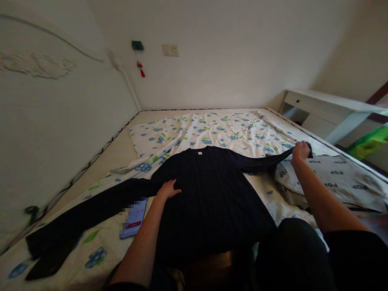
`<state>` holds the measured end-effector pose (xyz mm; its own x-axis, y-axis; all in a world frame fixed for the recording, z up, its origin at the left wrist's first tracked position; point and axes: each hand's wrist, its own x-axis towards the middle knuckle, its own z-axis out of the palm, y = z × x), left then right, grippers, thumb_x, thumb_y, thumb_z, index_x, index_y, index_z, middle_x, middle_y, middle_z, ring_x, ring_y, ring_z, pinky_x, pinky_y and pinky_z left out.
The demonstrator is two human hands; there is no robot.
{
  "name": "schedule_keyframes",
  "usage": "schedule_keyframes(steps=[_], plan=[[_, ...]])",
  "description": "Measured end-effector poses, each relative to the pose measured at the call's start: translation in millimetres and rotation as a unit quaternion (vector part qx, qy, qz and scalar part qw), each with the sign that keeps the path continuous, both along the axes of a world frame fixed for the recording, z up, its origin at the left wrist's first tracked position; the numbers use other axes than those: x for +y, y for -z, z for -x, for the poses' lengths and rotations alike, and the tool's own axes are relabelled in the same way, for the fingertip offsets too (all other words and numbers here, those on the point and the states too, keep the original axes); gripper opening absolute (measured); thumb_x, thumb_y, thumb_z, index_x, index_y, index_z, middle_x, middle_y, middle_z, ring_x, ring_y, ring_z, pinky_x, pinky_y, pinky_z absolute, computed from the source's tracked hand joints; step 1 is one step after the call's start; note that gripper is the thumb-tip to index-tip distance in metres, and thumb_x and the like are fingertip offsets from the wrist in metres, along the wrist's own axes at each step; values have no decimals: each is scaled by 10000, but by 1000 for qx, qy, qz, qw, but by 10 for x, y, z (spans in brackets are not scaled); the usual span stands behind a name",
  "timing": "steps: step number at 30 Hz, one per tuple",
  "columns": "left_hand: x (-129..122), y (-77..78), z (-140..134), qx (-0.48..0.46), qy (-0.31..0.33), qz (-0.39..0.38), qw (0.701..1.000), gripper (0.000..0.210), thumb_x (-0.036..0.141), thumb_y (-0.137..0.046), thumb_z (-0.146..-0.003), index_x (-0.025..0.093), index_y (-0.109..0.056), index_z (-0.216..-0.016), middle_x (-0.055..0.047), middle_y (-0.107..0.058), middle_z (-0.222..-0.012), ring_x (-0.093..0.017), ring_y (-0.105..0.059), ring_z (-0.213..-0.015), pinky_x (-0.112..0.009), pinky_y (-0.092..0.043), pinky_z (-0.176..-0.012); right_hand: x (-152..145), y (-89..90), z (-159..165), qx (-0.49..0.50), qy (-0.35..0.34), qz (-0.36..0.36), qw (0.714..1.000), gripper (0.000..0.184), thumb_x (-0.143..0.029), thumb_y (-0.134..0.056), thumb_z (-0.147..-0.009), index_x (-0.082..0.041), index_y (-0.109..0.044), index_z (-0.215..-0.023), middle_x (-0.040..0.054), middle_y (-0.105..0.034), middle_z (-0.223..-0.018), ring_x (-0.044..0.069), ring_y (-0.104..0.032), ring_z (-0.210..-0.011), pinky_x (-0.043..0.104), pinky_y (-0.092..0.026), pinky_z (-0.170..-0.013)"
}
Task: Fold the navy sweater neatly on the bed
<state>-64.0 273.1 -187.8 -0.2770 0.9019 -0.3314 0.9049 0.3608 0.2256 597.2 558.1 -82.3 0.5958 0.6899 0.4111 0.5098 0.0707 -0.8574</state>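
White walls enclose a low bed that is covered by a white sheet printed with blue flowers and green leaves. A dark sweater is laid flat, front down, on the sheet, with its collar turned toward the far wall and both sleeves stretched outward. The left hand is pressed open, palm down, on the sweater's left shoulder area, with nothing gripped. The right hand is closed around the cuff of the right sleeve, which is held out to the side, over a grey cloth marked with the letters POP. A small booklet with a red band is seen on the sheet just beside the left forearm. A white desk is set against the wall at the far right corner.
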Motion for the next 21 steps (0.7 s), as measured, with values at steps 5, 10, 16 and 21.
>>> schedule_keyframes(steps=[5, 10, 16, 21], plan=[[-29, -88, 69, -18, -1, -16, 1000, 780, 405, -829, -865, 146, -667, -1583, -213, -550, -1723, -372, -534, -1616, -388, -412, -1319, -446, -106, 2103, -151, -216, -47, 964, 757, -323, -572, -1010, -156, -472, -1742, 176, -419, -1796, 350, -383, -1680, 579, -314, -1398], [-53, -160, 77, -12, -4, -3, 1000, 662, 409, -798, -906, 148, -716, -1509, -207, -604, -1689, -349, -581, -1580, -345, -449, -1276, -1534, 677, 3215, -413, -567, 13, 713, 722, -259, -723, -956, -267, -617, -1669, 85, -412, -1833, 338, -375, -1695, 534, -343, -1400], [18, -91, 95, -10, -21, 5, 1000, 430, 385, -747, -910, 180, -785, -1286, -182, -773, -1458, -332, -750, -1339, -360, -564, -1134, -1454, 1290, 2316, -494, -514, 166, 681, 540, -136, -735, -931, -195, -753, -1467, 157, -530, -1741, 354, -444, -1639, 536, -419, -1331], [96, 104, 100, 2, -38, -46, 998, 458, 275, -711, -808, 231, -788, -1257, -165, -593, -1697, -408, -635, -1488, -514, -503, -1248, -895, 1318, 1726, -459, -392, 207, 770, 572, -226, -747, -983, -229, -623, -1541, 155, -560, -1674, 345, -569, -1468, 503, -487, -1235]])
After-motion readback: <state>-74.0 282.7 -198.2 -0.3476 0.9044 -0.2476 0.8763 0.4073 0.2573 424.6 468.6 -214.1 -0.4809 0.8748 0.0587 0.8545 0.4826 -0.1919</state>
